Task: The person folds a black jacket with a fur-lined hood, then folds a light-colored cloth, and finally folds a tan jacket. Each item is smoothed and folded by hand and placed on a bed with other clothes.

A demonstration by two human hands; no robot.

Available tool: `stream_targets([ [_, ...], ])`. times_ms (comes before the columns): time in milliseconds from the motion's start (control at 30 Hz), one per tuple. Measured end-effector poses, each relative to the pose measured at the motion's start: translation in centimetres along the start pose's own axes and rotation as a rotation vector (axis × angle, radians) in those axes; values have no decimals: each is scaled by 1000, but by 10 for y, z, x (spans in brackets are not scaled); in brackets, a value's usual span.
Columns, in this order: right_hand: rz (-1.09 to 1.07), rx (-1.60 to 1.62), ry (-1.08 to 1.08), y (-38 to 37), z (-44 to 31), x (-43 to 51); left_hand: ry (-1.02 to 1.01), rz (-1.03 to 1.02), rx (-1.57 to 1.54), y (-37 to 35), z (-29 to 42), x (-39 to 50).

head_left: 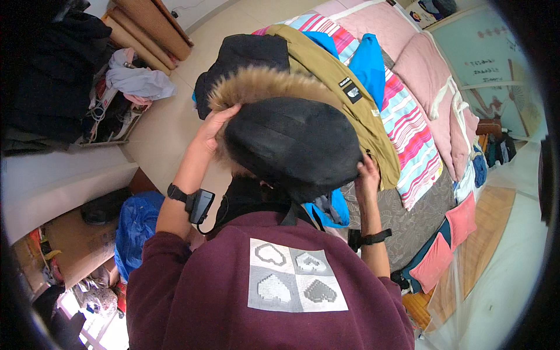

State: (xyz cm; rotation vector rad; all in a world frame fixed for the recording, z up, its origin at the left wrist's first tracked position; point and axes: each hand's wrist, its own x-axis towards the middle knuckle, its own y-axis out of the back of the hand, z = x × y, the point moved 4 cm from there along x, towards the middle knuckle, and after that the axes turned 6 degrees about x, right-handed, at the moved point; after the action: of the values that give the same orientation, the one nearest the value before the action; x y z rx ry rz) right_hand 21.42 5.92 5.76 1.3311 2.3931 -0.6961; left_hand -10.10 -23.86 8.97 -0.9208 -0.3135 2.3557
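A dark, rounded hood (293, 140) with brown fur trim (271, 83) is held up in front of my chest. My left hand (221, 124) pinches the fur edge at the hood's left side. My right hand (368, 175) grips the hood's lower right edge, its fingertips partly hidden. Beyond the fur, black padded fabric (253, 52) adjoins a khaki jacket part (341, 83) bearing North Face patches. Whether these belong to the same garment as the hood cannot be told. Bright blue fabric (369, 65) shows behind the khaki part, and more hangs below the hood.
To the right is a bed with a striped cloth (413, 144), a pink quilt (424, 83) and a grey patterned sheet (393, 227). Pink cushions (433, 262) lie at its near side. A cluttered rack (118, 118) and blue plastic bag (140, 227) stand left.
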Motion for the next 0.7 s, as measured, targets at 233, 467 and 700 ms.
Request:
stream_targets([
  [233, -310, 312, -212, 3, 7, 39, 27, -66, -420, -7, 4, -20],
  [467, -66, 385, -428, -15, 48, 37, 49, -165, -390, -41, 38, -56],
  [700, -80, 209, -350, -33, 48, 30, 194, -90, -247, -31, 29, -57],
])
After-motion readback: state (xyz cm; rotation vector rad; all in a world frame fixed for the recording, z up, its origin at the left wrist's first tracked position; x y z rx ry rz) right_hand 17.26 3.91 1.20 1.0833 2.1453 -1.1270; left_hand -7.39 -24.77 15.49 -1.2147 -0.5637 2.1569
